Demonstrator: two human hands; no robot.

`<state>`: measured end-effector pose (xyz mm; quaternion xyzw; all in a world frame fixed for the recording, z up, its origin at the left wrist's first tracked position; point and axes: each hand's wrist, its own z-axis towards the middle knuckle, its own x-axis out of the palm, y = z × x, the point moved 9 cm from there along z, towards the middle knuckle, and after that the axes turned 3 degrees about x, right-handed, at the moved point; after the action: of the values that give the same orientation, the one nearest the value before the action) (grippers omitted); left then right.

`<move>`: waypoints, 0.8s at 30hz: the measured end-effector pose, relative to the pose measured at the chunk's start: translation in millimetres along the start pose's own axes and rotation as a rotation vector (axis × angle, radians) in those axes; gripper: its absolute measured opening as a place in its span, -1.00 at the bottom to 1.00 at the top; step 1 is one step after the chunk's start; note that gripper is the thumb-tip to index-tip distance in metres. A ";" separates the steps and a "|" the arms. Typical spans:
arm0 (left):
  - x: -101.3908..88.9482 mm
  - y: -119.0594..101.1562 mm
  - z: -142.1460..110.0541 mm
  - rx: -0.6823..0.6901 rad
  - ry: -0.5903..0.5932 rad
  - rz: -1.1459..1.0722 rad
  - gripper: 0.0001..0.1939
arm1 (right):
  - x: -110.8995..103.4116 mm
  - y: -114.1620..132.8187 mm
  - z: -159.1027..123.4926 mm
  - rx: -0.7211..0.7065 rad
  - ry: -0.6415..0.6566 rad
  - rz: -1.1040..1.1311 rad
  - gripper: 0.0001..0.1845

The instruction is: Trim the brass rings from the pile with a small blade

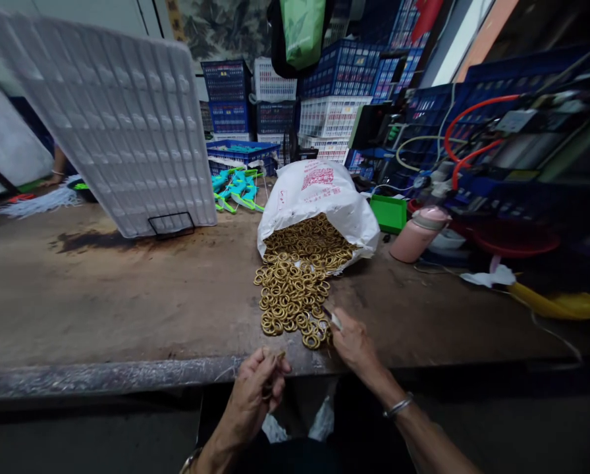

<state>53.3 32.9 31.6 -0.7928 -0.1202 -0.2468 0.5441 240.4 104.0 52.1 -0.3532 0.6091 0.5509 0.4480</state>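
Note:
Gold-coloured rings (292, 293) spill in a heap from the mouth of a white woven sack (302, 191) onto the wooden table. Just past the table's front edge, my left hand (255, 382) is closed, with a gold-coloured ring (280, 355) pinched at its fingertips. My right hand (357, 342) reaches to the near right side of the heap, its fingers closed round a small thin tool (327, 314) with a dark tip. Something white shows at those fingers; whether it belongs to the tool I cannot tell. The tip lies close to the outer rings.
A white ribbed plastic panel (127, 131) stands upright on the left of the table (102, 303). Behind the sack lie turquoise and green plastic pieces (238, 187). A pink bottle (418, 234) and green tray (390, 214) stand at right. Stacked crates (228, 95) fill the back.

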 end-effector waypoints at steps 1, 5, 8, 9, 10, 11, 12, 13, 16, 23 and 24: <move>-1.2 2.3 1.2 -0.019 -0.007 -0.015 -0.68 | -3.8 -11.6 3.7 0.027 -0.013 0.007 -0.83; -4.6 5.5 5.4 -0.033 -0.047 -0.083 -0.72 | -2.6 -36.7 8.1 0.059 0.033 0.024 -0.82; -2.7 8.2 7.3 -0.066 -0.037 -0.167 -0.71 | 1.5 -35.5 5.2 0.050 0.040 0.000 -0.86; -3.1 10.2 7.9 -0.087 -0.038 -0.195 -0.70 | 2.3 -33.6 4.4 0.051 0.034 -0.014 -0.88; -4.1 12.3 8.6 -0.106 -0.044 -0.223 -0.71 | 2.8 -31.6 3.9 0.053 0.029 -0.027 -0.89; -5.6 14.6 9.3 -0.125 -0.053 -0.252 -0.73 | 3.4 -29.8 3.9 0.056 0.026 -0.039 -0.90; -7.2 17.3 9.9 -0.143 -0.063 -0.281 -0.75 | 3.6 -28.2 4.3 0.057 0.023 -0.047 -0.90; -8.8 19.9 10.4 -0.161 -0.073 -0.305 -0.76 | 3.6 -26.6 5.1 0.054 0.020 -0.051 -0.89; -11.2 25.1 11.2 -0.176 -0.089 -0.320 -0.74 | 1.8 -25.7 9.2 0.044 -0.006 -0.041 -0.86; -7.4 17.4 17.7 -0.019 -0.081 0.001 -0.68 | 9.2 -18.6 12.3 0.031 0.052 0.345 -0.82; -8.8 14.4 19.4 0.012 -0.105 0.063 -0.68 | 12.4 -10.6 9.3 0.022 0.093 0.431 -0.82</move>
<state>57.5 45.9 9.8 -0.8048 -0.1249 -0.1870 0.5493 247.3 112.5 36.9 -0.2350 0.6964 0.6105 0.2951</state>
